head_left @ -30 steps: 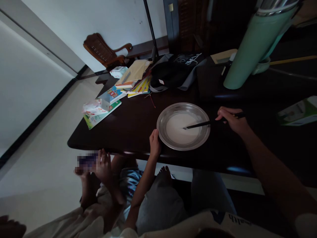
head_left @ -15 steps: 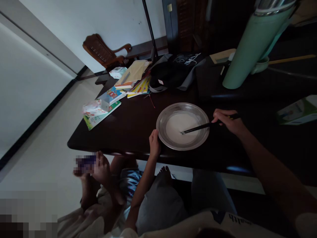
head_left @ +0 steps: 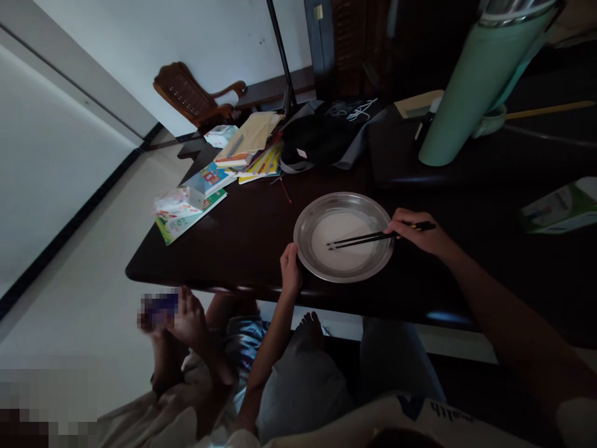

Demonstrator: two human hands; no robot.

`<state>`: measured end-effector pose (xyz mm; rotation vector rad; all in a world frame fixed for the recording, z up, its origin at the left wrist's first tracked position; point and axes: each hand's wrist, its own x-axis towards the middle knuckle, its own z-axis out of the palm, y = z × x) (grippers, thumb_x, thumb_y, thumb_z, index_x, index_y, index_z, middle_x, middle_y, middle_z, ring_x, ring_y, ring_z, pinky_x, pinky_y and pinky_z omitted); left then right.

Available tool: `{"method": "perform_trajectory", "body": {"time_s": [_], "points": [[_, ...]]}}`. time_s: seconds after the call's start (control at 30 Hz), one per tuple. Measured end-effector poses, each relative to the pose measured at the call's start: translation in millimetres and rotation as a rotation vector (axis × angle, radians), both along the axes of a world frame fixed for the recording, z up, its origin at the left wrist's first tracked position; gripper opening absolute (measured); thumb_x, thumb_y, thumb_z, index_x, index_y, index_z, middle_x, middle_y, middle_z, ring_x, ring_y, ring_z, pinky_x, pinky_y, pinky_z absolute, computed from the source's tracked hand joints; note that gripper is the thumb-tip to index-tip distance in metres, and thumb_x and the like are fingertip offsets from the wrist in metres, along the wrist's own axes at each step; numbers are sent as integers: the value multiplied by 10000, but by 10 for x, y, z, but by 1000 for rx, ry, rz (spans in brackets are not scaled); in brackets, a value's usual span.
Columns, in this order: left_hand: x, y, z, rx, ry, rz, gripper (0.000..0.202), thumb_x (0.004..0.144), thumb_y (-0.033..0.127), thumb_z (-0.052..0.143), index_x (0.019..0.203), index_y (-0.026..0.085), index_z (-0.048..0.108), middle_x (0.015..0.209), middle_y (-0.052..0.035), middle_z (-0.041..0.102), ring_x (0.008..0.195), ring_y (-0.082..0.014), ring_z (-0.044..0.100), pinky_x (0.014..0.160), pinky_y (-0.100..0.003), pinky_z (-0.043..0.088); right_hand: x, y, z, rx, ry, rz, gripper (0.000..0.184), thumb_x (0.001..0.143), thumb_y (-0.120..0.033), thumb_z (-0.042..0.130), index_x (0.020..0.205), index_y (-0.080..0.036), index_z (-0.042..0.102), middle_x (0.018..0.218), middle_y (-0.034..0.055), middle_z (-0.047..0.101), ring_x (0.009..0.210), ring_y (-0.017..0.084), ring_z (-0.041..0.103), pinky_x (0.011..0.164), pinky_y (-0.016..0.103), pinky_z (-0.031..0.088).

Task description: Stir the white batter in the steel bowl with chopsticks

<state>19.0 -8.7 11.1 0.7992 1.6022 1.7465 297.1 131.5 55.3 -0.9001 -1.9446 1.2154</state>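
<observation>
A round metal plate (head_left: pixel 305 214) holding a pale white liquid (head_left: pixel 345 252) sits near the front edge of a dark table (head_left: pixel 242 236). My right hand (head_left: pixel 415 231) is closed on a pair of black chopsticks (head_left: pixel 359 239), which lie almost level across the plate with their tips over the liquid at its left side. My left hand (head_left: pixel 291 271) lies flat on the table with its fingers together, touching the plate's left rim and holding nothing.
A tall green flask (head_left: pixel 471 81) stands at the back right, with a green-and-white box (head_left: pixel 557 214) to its right. Books and papers (head_left: pixel 247 149), a tissue pack (head_left: pixel 175 202) and a dark bag (head_left: pixel 321 137) fill the back left. Another person's hands (head_left: pixel 186 320) hold a phone at lower left.
My right hand has drawn left towards the plate. The chopsticks have swung from slanting down into the liquid to lying nearly level, tips further left. My left hand has stayed put.
</observation>
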Motion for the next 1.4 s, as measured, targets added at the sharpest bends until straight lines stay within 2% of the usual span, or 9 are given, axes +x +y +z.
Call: {"method": "perform_trajectory", "body": {"time_s": [0.2, 0.4, 0.6, 0.8, 0.9, 1.0, 1.1, 1.23, 1.4], "points": [[-1, -5, -11, -32, -11, 15, 416, 836, 487, 620, 605, 180, 461, 624, 42, 387, 615, -105, 352, 593, -215, 348, 80, 58, -19, -1, 95, -161, 458, 844, -613, 565, 599, -246, 686, 616, 21, 550, 545, 141, 493, 521, 312, 401], [-16, -1, -23, -16, 6, -1, 419, 823, 509, 624, 606, 180, 482, 622, 39, 395, 613, -108, 354, 582, -219, 347, 1, -4, 10, -3, 9, -2, 383, 818, -597, 613, 659, -267, 725, 667, 26, 595, 585, 153, 542, 551, 320, 444], [-14, 2, -36, -5, -33, 2, 424, 822, 509, 628, 606, 180, 469, 614, 43, 390, 597, -102, 343, 574, -215, 345, 83, 64, -26, 14, 101, -197, 439, 853, -589, 574, 613, -245, 700, 628, 22, 563, 539, 135, 494, 514, 312, 396], [-2, 2, 2, -17, -3, 6, 420, 821, 503, 629, 605, 181, 469, 620, 39, 391, 614, -107, 356, 595, -221, 354, 33, 8, 1, -8, 34, -18, 368, 846, -537, 609, 658, -242, 724, 657, 12, 573, 551, 129, 523, 540, 310, 411], [2, 1, 17, -14, -4, 10, 417, 827, 495, 627, 604, 181, 466, 624, 38, 398, 626, -109, 372, 612, -221, 362, 29, 7, 23, 42, 28, -81, 328, 841, -513, 630, 667, -252, 725, 618, 8, 551, 558, 136, 518, 550, 314, 403], [-2, -2, 10, -17, 8, 7, 425, 821, 511, 628, 607, 179, 470, 625, 39, 407, 626, -107, 370, 606, -217, 361, 87, 46, -9, 40, 96, -163, 405, 876, -532, 576, 623, -242, 701, 585, 6, 522, 521, 126, 473, 516, 310, 361], [-8, -4, -10, -12, 7, -2, 436, 815, 529, 628, 612, 176, 471, 619, 44, 398, 614, -101, 355, 590, -212, 353, 99, 53, -48, -3, 110, -94, 448, 886, -549, 550, 618, -220, 695, 621, 11, 552, 511, 114, 470, 493, 301, 347], [-13, 0, -29, -1, -24, -4, 422, 813, 510, 637, 616, 175, 473, 619, 47, 398, 610, -97, 356, 593, -210, 353, 29, 15, -29, 19, 9, -11, 348, 853, -514, 611, 684, -232, 723, 637, 8, 578, 552, 127, 531, 545, 304, 399], [-21, 9, -53, -12, -26, 1, 407, 814, 503, 630, 624, 175, 482, 625, 47, 398, 612, -99, 352, 588, -213, 342, 74, 43, -14, 35, 85, -175, 392, 871, -515, 589, 625, -231, 698, 601, 8, 544, 527, 120, 491, 523, 300, 370]]}}
